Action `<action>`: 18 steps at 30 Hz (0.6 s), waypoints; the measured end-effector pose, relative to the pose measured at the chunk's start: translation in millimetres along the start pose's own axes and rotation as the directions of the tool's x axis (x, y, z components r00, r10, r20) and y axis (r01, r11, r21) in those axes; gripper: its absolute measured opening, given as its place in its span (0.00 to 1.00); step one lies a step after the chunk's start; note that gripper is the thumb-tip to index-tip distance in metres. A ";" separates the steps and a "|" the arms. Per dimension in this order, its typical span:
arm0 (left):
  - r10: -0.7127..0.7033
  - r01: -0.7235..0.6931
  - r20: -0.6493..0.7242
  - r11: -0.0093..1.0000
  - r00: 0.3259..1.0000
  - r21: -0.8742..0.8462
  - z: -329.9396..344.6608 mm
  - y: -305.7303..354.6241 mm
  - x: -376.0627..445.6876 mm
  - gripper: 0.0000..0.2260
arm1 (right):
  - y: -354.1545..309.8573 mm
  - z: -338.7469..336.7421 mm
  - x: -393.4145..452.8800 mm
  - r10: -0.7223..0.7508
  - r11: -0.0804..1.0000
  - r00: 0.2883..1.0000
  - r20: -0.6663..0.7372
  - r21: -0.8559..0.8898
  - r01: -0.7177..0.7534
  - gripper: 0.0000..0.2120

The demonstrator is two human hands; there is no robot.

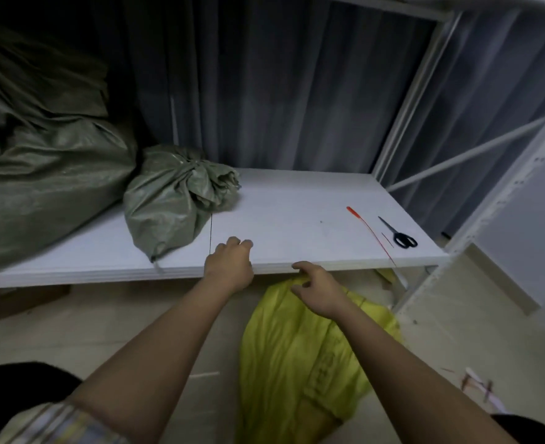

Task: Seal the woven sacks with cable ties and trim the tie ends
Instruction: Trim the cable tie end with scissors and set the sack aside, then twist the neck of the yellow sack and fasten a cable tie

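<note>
White shelf [297, 219] | green sacks [175, 200]: 2 | scissors [398, 233]: 1 | yellow sack [297, 347]: 1

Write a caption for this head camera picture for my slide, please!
Two bare hands, left hand and right hand, reach over a yellow sack toward a shelf holding scissors.

a white shelf, a curtain and a littered floor

a white shelf board [297, 216] is seen across the middle of the view, carried by a white metal rack [425, 100] whose perforated upright [502, 200] stands at the right. a grey pleated curtain [264, 91] is hung behind the shelf. below the board, a pale tiled floor [136, 328] is shown. small scraps of litter [479, 384] are scattered on the floor at the lower right. a striped cloth [56, 424] is seen in the lower left corner.
</note>
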State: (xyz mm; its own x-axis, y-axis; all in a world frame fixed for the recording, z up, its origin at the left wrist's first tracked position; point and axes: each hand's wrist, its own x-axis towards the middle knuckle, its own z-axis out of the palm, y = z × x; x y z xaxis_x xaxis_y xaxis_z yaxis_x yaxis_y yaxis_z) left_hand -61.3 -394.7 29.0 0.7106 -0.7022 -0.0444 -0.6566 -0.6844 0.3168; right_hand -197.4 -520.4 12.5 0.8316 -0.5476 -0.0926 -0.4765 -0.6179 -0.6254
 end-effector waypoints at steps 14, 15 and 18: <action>-0.047 0.079 0.413 0.995 0.910 -0.060 159.7 8.3 -44.9 0.20 | 155.8 70.0 -60.2 0.179 0.866 0.955 0.235 -0.499 -0.039 0.37; -0.053 0.083 0.441 0.995 0.896 -0.050 168.0 7.3 -45.1 0.21 | 161.6 75.3 -59.7 0.097 0.826 0.944 0.316 -0.554 0.100 0.38; -0.068 0.098 0.506 0.995 0.860 -0.032 188.3 1.7 -44.8 0.21 | 173.0 96.0 -58.4 -0.037 0.657 0.858 0.512 -0.635 0.407 0.36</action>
State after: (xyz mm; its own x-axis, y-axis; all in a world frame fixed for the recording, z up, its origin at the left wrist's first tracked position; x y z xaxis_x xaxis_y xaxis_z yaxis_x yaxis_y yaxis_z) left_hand -141.8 -401.3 -146.9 0.5278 -0.6561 -0.5395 -0.5751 -0.7434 0.3415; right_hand -301.0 -541.1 -164.6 0.8775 -0.1577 -0.4530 -0.1552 -0.9869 0.0430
